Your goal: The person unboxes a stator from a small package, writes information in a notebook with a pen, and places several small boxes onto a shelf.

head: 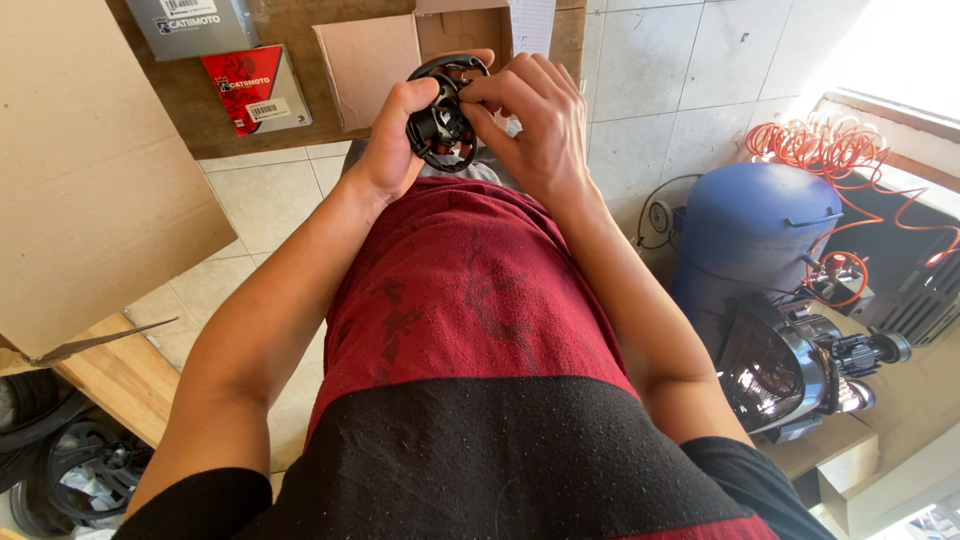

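Observation:
A round black part with copper-coloured windings inside, a motor stator (442,120), is held up over my lap in both hands. My left hand (392,140) wraps its left rim from below. My right hand (530,115) covers its right side, fingertips pressed on the top edge. My red and black shorts lie beneath.
A large cardboard flap (90,170) stands at the left. Small boxes, one red (255,88) and an open brown carton (400,50), lie on a wooden surface ahead. A blue air compressor (750,240) with an orange coiled hose (820,145) sits at right. Black rubber rings (60,450) lie bottom left.

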